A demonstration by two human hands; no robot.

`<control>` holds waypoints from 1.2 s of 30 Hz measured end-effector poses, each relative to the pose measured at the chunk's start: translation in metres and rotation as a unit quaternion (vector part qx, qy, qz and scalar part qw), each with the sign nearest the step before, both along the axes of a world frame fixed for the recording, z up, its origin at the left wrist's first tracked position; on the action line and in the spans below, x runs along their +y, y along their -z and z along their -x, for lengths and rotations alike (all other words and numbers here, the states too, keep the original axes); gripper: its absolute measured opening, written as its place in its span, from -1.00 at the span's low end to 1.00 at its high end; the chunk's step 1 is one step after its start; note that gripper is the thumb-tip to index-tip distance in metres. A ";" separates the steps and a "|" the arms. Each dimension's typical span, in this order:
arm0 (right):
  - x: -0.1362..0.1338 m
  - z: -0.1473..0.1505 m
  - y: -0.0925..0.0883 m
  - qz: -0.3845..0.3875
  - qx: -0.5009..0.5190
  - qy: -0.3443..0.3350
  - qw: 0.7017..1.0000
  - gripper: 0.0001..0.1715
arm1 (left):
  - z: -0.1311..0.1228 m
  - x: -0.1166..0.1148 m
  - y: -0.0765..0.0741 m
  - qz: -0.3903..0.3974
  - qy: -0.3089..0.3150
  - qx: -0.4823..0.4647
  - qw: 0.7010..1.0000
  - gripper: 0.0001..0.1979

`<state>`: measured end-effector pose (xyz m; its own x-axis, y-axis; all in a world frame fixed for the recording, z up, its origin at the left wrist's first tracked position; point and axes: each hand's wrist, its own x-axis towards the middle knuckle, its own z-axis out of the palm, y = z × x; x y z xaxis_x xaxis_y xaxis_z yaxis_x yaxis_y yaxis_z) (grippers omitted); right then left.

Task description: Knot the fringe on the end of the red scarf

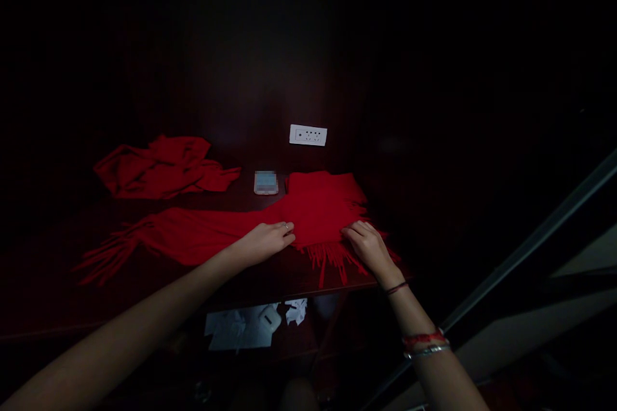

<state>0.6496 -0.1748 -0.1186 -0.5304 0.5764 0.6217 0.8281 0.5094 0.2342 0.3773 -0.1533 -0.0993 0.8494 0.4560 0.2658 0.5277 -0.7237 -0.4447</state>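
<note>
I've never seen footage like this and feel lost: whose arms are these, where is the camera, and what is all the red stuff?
There is no machine here. One camera sits on a person's head, looking down at their own bare arms. On the dark table lies a long red fringed scarf, partly folded. The left hand and right hand both rest palm down on its folded end. Behind it lie a crumpled second scarf, a phone and a white socket plate. White papers lie below the table edge.

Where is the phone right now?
Head view: the phone lies mid-picture, between the crumpled red scarf at left and the folded scarf at right, just below the white socket plate.
</note>
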 end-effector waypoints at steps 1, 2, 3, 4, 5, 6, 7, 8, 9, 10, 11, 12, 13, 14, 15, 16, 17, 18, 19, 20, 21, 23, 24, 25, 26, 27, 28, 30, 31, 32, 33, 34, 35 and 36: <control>0.000 0.000 0.000 -0.005 0.000 0.002 1.000 -0.77 | -0.001 0.000 0.000 0.001 0.006 0.001 1.000 -0.82; 0.000 0.000 0.000 -0.009 -0.001 0.002 1.000 -0.77 | -0.002 -0.001 0.001 0.006 0.012 0.003 1.000 -0.82; 0.000 0.000 0.000 -0.013 -0.002 0.003 1.000 -0.78 | -0.003 0.000 0.002 0.013 0.017 0.006 1.000 -0.81; 0.000 0.000 0.000 -0.015 -0.003 0.003 1.000 -0.78 | -0.003 0.001 0.002 0.020 0.017 0.009 1.000 -0.81; 0.000 0.000 0.000 -0.017 -0.005 0.005 1.000 -0.78 | -0.003 0.002 0.003 0.025 0.011 0.011 1.000 -0.81; 0.000 0.000 0.000 -0.018 -0.007 0.006 1.000 -0.78 | -0.002 0.004 0.004 0.029 0.001 0.013 1.000 -0.81; -0.001 0.001 -0.001 -0.018 -0.008 0.008 1.000 -0.78 | -0.002 0.005 0.004 0.030 -0.012 0.013 0.999 -0.81; -0.001 0.001 -0.001 -0.018 -0.009 0.009 1.000 -0.78 | -0.001 0.007 0.004 0.028 -0.026 0.012 0.999 -0.79; -0.001 0.001 -0.001 -0.018 -0.009 0.009 1.000 -0.79 | -0.001 0.008 0.004 0.023 -0.038 0.011 0.999 -0.78; -0.001 0.001 -0.001 -0.017 -0.009 0.009 1.000 -0.79 | -0.001 0.008 0.003 0.018 -0.049 0.011 0.999 -0.77; -0.001 0.000 0.000 -0.015 -0.008 0.008 1.000 -0.80 | -0.001 0.008 0.003 0.013 -0.056 0.015 0.998 -0.75; -0.001 0.000 0.000 -0.012 -0.006 0.007 1.000 -0.80 | -0.001 0.007 0.002 0.011 -0.059 0.023 0.998 -0.75; -0.001 0.000 0.000 -0.009 -0.005 0.006 1.000 -0.80 | -0.001 0.006 0.001 0.011 -0.055 0.033 0.998 -0.75; -0.001 0.000 0.000 -0.005 -0.003 0.004 1.000 -0.80 | -0.001 0.004 0.001 0.014 -0.046 0.043 0.998 -0.76; -0.001 -0.001 0.000 -0.001 -0.002 0.002 1.000 -0.81 | -0.001 0.003 0.000 0.019 -0.032 0.050 0.998 -0.77; -0.001 -0.001 0.000 0.002 -0.001 0.000 1.000 -0.81 | -0.001 0.001 0.000 0.022 -0.017 0.051 0.998 -0.78; -0.001 -0.001 0.000 0.004 0.001 -0.002 1.000 -0.81 | -0.001 0.000 -0.001 0.025 -0.005 0.048 0.999 -0.79; -0.001 -0.001 0.000 0.006 0.001 -0.003 1.000 -0.81 | 0.000 -0.001 -0.001 0.027 0.004 0.042 0.999 -0.78; -0.001 -0.001 0.000 0.006 0.002 -0.004 1.000 -0.81 | 0.000 -0.002 -0.001 0.028 0.007 0.037 0.999 -0.77; -0.001 -0.001 -0.001 0.007 0.002 -0.005 1.000 -0.81 | 0.000 -0.003 -0.001 0.030 0.007 0.034 0.999 -0.76; -0.002 -0.001 -0.001 0.007 0.002 -0.006 1.000 -0.81 | 0.000 -0.003 -0.001 0.032 0.007 0.033 0.999 -0.76; -0.003 -0.001 -0.002 0.010 -0.001 -0.008 1.000 -0.80 | -0.001 -0.003 0.000 0.034 0.006 0.029 0.999 -0.79; -0.004 -0.001 -0.002 0.012 -0.003 -0.009 1.000 -0.79 | -0.001 -0.003 0.000 0.033 0.003 0.024 0.999 -0.81; -0.004 -0.001 -0.002 0.013 -0.004 -0.009 1.000 -0.79 | -0.001 -0.003 0.001 0.031 -0.002 0.018 0.999 -0.83; -0.004 -0.001 -0.002 0.015 -0.005 -0.008 1.000 -0.79 | -0.002 -0.002 0.003 0.027 -0.009 0.011 1.000 -0.84; -0.004 -0.001 -0.002 0.017 -0.005 -0.008 1.000 -0.79 | -0.003 -0.002 0.004 0.023 -0.018 0.005 1.000 -0.84; -0.004 -0.001 -0.002 0.019 -0.005 -0.007 1.000 -0.80 | -0.003 -0.001 0.006 0.019 -0.026 0.001 0.999 -0.82; -0.004 -0.002 -0.001 0.022 -0.005 -0.007 1.000 -0.80 | -0.004 0.000 0.009 0.014 -0.044 0.002 0.999 -0.78; -0.003 -0.002 -0.001 0.023 -0.003 -0.007 1.000 -0.80 | -0.005 0.001 0.010 0.012 -0.057 0.004 0.998 -0.78; -0.003 -0.002 -0.001 0.025 -0.001 -0.008 1.000 -0.80 | -0.005 0.002 0.011 0.011 -0.075 0.006 0.997 -0.77; -0.003 -0.002 0.000 0.027 0.001 -0.009 1.000 -0.80 | -0.006 0.003 0.011 0.009 -0.095 0.007 0.995 -0.77; -0.003 -0.002 0.000 0.029 0.002 -0.011 1.000 -0.80 | -0.006 0.004 0.011 0.007 -0.114 0.007 0.993 -0.77; -0.003 -0.003 0.000 0.030 0.001 -0.012 0.999 -0.80 | -0.006 0.005 0.011 0.004 -0.131 0.005 0.991 -0.76; -0.002 -0.003 0.001 0.030 0.000 -0.013 0.999 -0.80 | -0.007 0.005 0.011 0.001 -0.143 0.001 0.990 -0.75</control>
